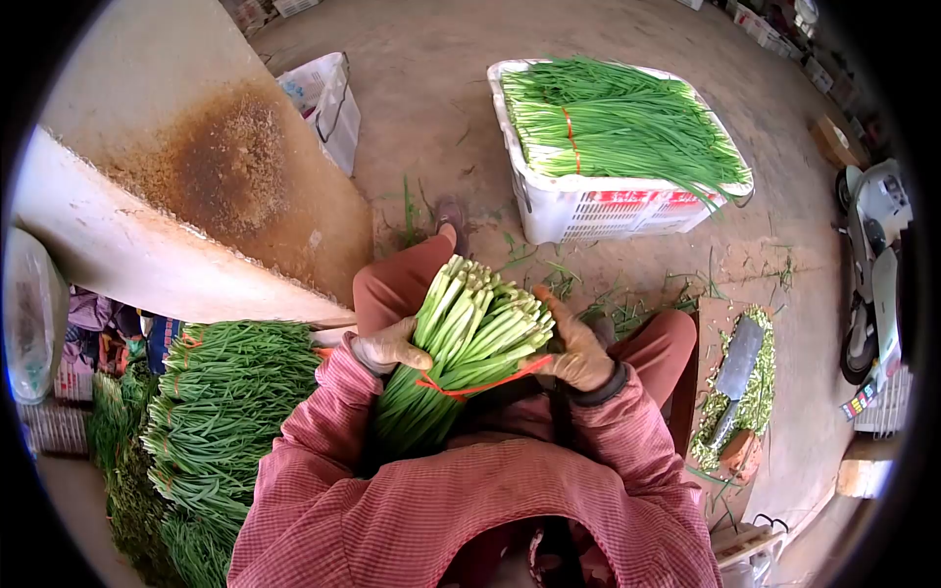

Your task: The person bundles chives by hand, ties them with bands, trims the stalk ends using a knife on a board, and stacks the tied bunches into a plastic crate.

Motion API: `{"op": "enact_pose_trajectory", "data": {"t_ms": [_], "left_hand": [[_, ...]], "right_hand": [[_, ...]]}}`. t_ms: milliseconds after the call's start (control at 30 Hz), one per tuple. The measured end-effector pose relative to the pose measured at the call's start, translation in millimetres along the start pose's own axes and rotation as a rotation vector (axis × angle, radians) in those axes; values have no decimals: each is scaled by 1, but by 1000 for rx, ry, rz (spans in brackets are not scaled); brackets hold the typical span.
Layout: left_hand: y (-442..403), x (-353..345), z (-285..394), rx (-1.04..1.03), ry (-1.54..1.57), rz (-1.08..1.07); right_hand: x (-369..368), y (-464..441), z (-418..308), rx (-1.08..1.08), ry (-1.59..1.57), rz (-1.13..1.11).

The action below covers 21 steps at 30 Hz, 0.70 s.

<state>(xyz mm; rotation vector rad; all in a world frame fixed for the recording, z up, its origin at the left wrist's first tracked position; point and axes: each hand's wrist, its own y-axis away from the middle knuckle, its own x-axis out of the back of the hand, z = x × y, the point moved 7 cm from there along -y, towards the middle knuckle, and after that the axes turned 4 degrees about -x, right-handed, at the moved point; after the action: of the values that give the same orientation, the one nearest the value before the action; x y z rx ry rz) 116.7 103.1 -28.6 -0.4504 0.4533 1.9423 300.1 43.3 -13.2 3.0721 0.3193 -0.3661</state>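
Observation:
A thick bunch of green stalks [475,328] with pale cut ends pointing up and away from me rests in front of my chest. A red band [461,392] goes around its middle. My left hand [394,346], gloved, grips the bunch on its left side, near one end of the band. On the right side my right hand [573,343], gloved too, holds the bunch, its lower fingers at the other end of the red band and its upper fingers beside the cut ends.
A white crate [578,211] piled with banded greens stands ahead. More bunches [225,421] lie at my left, beside a stained pillar [225,157]. At right, a cleaver [740,358] lies on a board [708,333] with chopped bits. A scooter [877,255] stands far right.

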Motion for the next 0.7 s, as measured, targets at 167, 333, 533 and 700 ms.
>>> {"op": "enact_pose_trajectory", "data": {"t_ms": [167, 333, 533, 700], "left_hand": [[6, 6, -8, 101, -20, 257], [-2, -7, 4, 106, -78, 328], [-1, 3, -4, 88, -81, 418], [-6, 2, -4, 56, -98, 414]], "right_hand": [[37, 17, -97, 376, 632, 433], [-23, -20, -77, 386, 1038, 373], [-20, -46, -37, 145, 957, 245], [-13, -52, -31, 121, 870, 226]]}}
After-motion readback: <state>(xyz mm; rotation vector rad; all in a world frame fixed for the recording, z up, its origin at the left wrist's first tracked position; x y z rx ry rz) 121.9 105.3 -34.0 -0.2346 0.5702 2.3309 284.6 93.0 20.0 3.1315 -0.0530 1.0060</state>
